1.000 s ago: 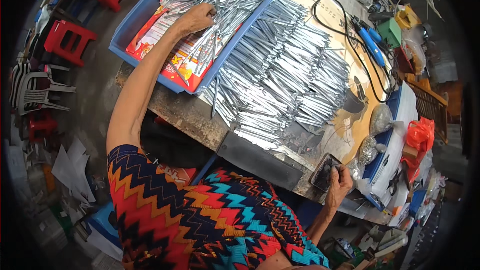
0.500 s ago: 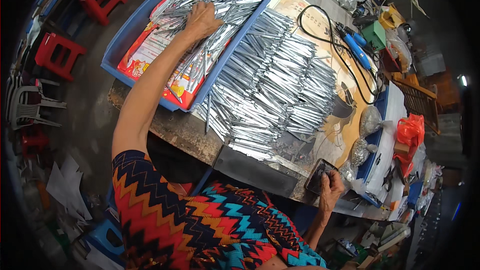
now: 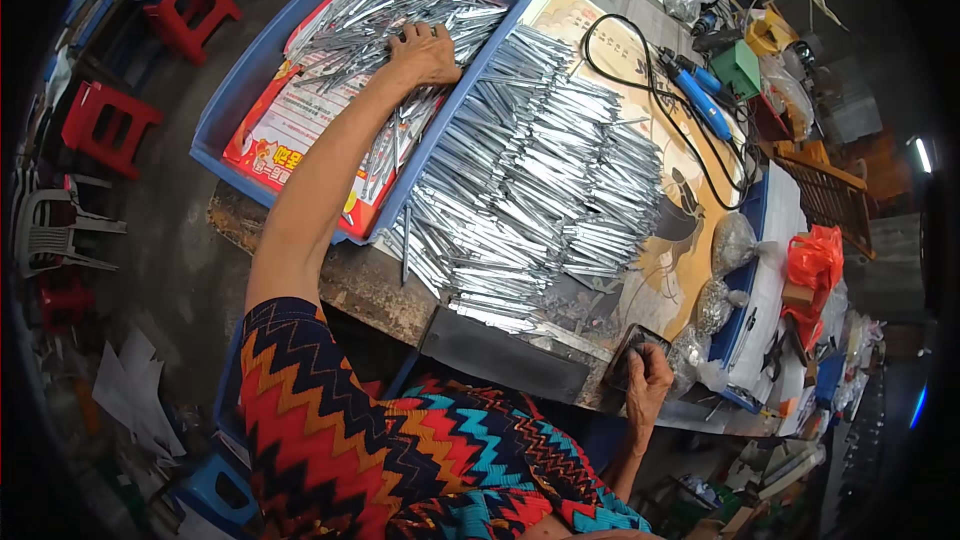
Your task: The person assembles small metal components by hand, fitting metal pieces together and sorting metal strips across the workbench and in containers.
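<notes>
My left hand (image 3: 425,55) lies with fingers bent and apart on loose thin silvery metal strips (image 3: 375,20) inside a blue plastic tray (image 3: 235,172). Under the strips is a red and white printed sheet (image 3: 270,135). Beside the tray, many similar metal strips (image 3: 540,165) lie in overlapping rows across the table. By the table's near edge, my right hand (image 3: 648,380) is closed in a pinch over a small dark rectangular object (image 3: 622,365). Anything between its fingertips is too small or hidden to make out.
A blue handheld tool (image 3: 705,105) with a black cord lies beyond the rows. Plastic bags of small parts (image 3: 720,305) stand by a blue bin (image 3: 745,340) at right. A black flat piece (image 3: 505,355) sits along the near edge. Red stools (image 3: 110,128) stand at left.
My left hand has slid toward the tray's right side and near end over the strips. My right hand stays pinched at the dark object. The whole view has shifted slightly.
</notes>
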A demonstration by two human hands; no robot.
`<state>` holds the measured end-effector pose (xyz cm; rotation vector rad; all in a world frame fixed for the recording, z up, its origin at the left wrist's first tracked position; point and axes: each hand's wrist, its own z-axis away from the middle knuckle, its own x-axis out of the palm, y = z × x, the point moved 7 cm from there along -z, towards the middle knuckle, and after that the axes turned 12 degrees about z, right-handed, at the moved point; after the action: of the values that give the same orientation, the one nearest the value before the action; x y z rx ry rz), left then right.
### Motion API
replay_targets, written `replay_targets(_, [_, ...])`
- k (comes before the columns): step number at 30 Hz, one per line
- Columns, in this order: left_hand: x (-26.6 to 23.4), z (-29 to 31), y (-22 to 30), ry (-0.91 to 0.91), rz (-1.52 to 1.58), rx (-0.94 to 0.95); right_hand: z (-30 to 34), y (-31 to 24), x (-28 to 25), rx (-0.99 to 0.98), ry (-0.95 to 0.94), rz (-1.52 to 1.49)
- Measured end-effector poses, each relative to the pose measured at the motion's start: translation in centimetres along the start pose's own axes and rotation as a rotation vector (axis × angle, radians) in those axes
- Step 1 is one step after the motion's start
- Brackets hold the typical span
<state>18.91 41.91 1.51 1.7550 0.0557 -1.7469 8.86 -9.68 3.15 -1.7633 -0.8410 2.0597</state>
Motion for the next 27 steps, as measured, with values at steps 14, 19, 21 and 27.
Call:
replay_targets(14, [-0.1, -0.7, -0.7, 0.119, 0.027, -0.042, 0.7, 0.5, -1.3, -0.049, 0.05, 0.056])
replay_targets(19, [-0.1, -1.0, -0.3, 0.128, 0.032, -0.017, 0.7, 0.5, -1.6, -0.088, 0.058, 0.043])
replay_targets(21, [0.2, -1.0, -0.7, 0.149, 0.068, -0.004, 0.6, 0.7, -1.5, -0.042, 0.039, 0.014])
replay_targets(27, [0.6, -1.6, -1.3, 0.143, 0.168, -0.103, 0.4, 1.3, -0.8, -0.041, -0.014, 0.022])
